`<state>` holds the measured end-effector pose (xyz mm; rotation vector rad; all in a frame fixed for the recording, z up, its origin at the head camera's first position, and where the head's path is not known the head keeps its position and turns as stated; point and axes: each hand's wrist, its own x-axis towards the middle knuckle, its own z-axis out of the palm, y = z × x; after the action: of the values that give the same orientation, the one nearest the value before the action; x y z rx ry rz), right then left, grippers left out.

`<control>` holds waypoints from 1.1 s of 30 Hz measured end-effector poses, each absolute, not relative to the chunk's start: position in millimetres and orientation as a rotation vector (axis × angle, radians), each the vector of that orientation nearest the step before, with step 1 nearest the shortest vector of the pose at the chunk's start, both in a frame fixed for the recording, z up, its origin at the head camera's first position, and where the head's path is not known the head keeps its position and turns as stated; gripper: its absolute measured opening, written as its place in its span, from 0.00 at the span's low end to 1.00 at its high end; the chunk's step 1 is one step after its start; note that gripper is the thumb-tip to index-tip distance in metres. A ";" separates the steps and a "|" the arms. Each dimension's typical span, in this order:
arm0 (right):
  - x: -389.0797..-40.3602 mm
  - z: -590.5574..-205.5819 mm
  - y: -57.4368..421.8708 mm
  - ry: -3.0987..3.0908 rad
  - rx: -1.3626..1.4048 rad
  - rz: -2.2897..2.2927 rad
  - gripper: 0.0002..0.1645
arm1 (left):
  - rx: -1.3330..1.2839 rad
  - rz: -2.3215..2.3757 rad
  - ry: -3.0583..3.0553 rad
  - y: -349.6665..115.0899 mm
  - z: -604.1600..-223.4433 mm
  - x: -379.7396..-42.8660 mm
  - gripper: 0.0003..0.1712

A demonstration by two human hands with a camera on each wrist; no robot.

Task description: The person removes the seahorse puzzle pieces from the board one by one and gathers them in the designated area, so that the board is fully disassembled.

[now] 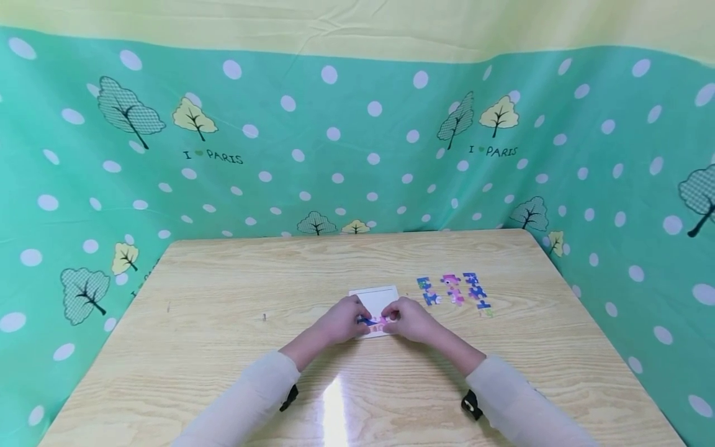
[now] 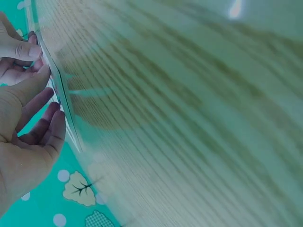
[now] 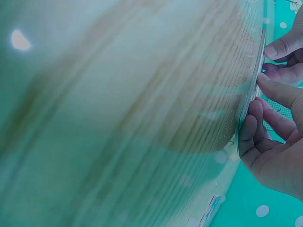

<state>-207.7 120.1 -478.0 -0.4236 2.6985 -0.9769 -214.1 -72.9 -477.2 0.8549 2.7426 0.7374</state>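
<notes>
A white puzzle tray [image 1: 375, 298] lies on the table in the head view, with blue and pink jigsaw pieces [image 1: 375, 321] along its near part. My left hand [image 1: 347, 320] is at the tray's left side, thumb and index finger around a blue piece. From the right, my right hand [image 1: 410, 318] pinches at a pink piece beside it. The fingertips partly cover both pieces. In the left wrist view, my left hand [image 2: 33, 118] has curved fingers at the thin tray edge. The right wrist view shows my right hand [image 3: 274, 132] bent likewise at that edge.
To the right of the tray lie loose jigsaw pieces in three groups: blue ones [image 1: 429, 292], pink ones [image 1: 452, 289] and more blue ones [image 1: 476, 290]. The wooden table [image 1: 251, 267] meets a green dotted cloth [image 1: 357, 143] at the back and sides.
</notes>
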 end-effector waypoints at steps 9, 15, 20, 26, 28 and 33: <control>-207.0 -476.2 118.0 2.688 -0.394 -0.993 0.13 | 0.833 0.744 2.770 -79.3 -478.0 -215.0 0.15; -207.3 -476.9 118.2 2.673 -0.399 -1.019 0.13 | 0.858 0.682 2.786 -79.1 -478.7 -216.0 0.14; -208.6 -477.1 118.2 2.600 -0.312 -1.124 0.14 | 0.910 0.626 2.798 -76.4 -477.4 -216.4 0.14; -211.7 -478.4 119.3 2.532 -0.233 -1.215 0.15 | 0.896 0.602 2.819 -74.8 -476.4 -216.4 0.14; -212.3 -479.4 120.2 2.521 -0.213 -1.240 0.14 | 0.894 0.604 2.820 -74.8 -476.8 -216.6 0.14; -212.5 -480.8 122.5 2.512 -0.193 -1.272 0.10 | 0.883 0.645 2.800 -75.6 -478.2 -217.3 0.14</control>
<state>-212.5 122.5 -480.8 -0.1931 2.5116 -1.2721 -217.3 -75.6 -478.2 0.8829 2.7995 0.6455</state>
